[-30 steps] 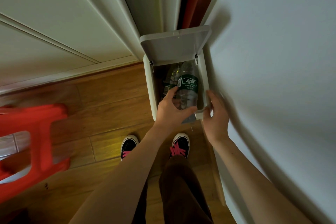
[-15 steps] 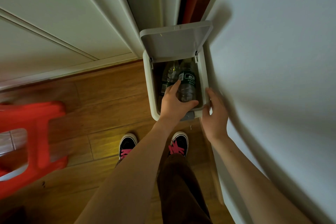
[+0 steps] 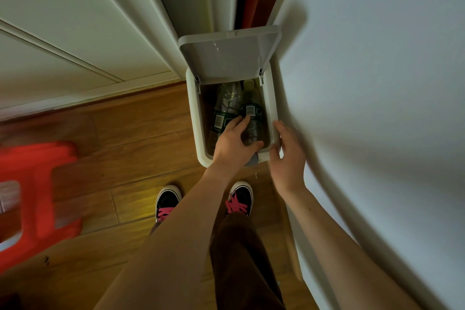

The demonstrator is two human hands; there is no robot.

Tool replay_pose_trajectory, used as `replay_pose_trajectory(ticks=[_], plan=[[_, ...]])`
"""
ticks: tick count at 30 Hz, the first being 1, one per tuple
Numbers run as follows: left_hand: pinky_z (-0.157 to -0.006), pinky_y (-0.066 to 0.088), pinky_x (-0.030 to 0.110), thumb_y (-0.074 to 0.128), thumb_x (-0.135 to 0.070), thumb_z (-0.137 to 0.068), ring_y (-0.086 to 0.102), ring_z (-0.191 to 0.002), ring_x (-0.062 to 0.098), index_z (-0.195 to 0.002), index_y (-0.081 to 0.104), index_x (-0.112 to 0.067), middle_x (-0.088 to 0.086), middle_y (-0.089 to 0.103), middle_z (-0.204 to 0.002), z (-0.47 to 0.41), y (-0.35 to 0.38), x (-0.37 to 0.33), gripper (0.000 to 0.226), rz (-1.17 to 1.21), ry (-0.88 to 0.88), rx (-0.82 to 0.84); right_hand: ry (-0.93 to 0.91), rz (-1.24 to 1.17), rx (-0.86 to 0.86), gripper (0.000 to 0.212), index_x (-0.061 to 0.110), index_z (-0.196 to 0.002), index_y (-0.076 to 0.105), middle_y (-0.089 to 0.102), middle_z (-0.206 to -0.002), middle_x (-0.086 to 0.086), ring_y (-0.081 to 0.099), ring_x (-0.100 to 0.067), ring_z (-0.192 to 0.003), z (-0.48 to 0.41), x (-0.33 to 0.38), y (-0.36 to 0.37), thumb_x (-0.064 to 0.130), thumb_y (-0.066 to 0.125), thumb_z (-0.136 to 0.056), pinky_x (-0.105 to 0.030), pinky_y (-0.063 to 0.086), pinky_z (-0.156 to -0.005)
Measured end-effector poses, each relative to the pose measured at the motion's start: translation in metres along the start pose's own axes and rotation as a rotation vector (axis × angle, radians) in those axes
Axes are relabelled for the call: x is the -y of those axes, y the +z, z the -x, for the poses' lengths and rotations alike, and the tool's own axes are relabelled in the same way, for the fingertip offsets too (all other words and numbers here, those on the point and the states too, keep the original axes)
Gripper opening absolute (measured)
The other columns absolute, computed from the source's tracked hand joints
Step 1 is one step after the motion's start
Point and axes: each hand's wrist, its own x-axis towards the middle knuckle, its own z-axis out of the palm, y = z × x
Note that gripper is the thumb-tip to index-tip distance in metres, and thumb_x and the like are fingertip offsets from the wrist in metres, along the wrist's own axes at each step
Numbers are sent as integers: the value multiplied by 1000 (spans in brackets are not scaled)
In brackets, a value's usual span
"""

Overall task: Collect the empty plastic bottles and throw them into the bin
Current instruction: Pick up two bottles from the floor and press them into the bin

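Left hand [image 3: 232, 145] has sunk lower into the bin [image 3: 192, 113], still wrapped round the bottle [image 3: 251, 111], right hand [image 3: 288, 156] flat on the rim, so it's nearly binned.

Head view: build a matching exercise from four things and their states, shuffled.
1. bin lid
2. left hand
3. right hand
4. red stool

A. rests on the rim of the bin
B. stands on the wooden floor
C. raised open
D. grips a plastic bottle

Pairs: 1-C, 2-D, 3-A, 4-B
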Motion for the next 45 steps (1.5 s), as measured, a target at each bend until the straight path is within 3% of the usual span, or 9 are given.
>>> replay_pose_trajectory(ticks=[6, 9, 16, 20, 25, 31, 34, 39, 45], plan=[[-111, 33, 46, 65, -51, -83, 28, -131, 31, -148, 36, -30, 5, 39, -141, -6, 2, 0, 75, -212, -54, -60, 9, -16, -11, 51, 17, -145, 44, 45, -150, 4, 33, 4, -135, 2, -3, 2, 1, 50, -96, -3, 27, -107], [-110, 36, 45, 66, -45, -84, 34, -131, 29, -146, 40, -24, 5, 50, -139, -5, -5, 2, 71, -131, -12, -33, 5, -32, -3, 51, 18, -144, 44, 45, -149, 4, 35, 1, -135, 3, -2, 1, 1, 50, -96, -16, 32, -112], [-73, 49, 22, 59, -24, -91, 57, -86, 9, -109, 63, -12, 0, 61, -98, 34, -89, -7, 22, 8, 276, -372, 54, -26, 15, 49, 13, -141, 49, 50, -145, -1, 43, -12, -135, 0, 20, -9, 0, 54, -94, -38, 40, -112], [-69, 39, 8, 53, -24, -92, 50, -78, -2, -96, 56, -17, -2, 57, -95, 35, -158, -37, 10, 240, 156, -598, 166, -54, 63, 49, 15, -144, 44, 47, -148, -2, 43, -18, -137, -2, 35, -17, 5, 52, -97, -37, 38, -113], [-79, 43, 4, 42, -37, -100, 55, -98, -4, -119, 65, -19, -9, 64, -111, -1, -192, -81, 35, 542, 17, -211, 346, -202, 90, 44, 18, -146, 41, 51, -139, 2, 52, -6, -117, -2, 41, -18, 18, 43, -102, -11, 39, -88], [-63, 39, -2, 51, -27, -97, 57, -80, -12, -104, 73, -19, -10, 67, -95, 11, -176, -68, 24, 433, 57, -79, 394, -426, 117, 41, 26, -140, 50, 50, -145, 4, 42, -11, -136, -1, 30, -19, 34, 34, -103, -41, 31, -117], [-74, 39, -4, 58, -23, -93, 54, -95, -15, -114, 69, -23, -19, 63, -105, 28, -164, -41, 24, 226, 170, -5, 484, -503, 145, 32, 36, -123, 56, 56, -129, 10, 45, -13, -132, -5, 33, -25, 33, 30, -104, -28, 37, -105], [-104, 41, 20, 69, -26, -86, 49, -125, 4, -129, 60, -19, -8, 55, -136, 49, -128, 4, 44, -139, 370, 58, 508, -610, 203, 44, 19, -139, 47, 50, -133, 2, 45, -9, -124, -7, 39, -32, 36, 28, -104, -13, 40, -82], [-111, 41, 39, 69, -27, -86, 40, -137, 16, -139, 51, -13, -1, 48, -144, 44, -89, 30, 58, -334, 407, 12, 384, -337, 153, 58, 25, -145, 42, 50, -145, 3, 48, -14, -132, 2, 31, -16, 46, 55, -92, -40, 40, -111]])
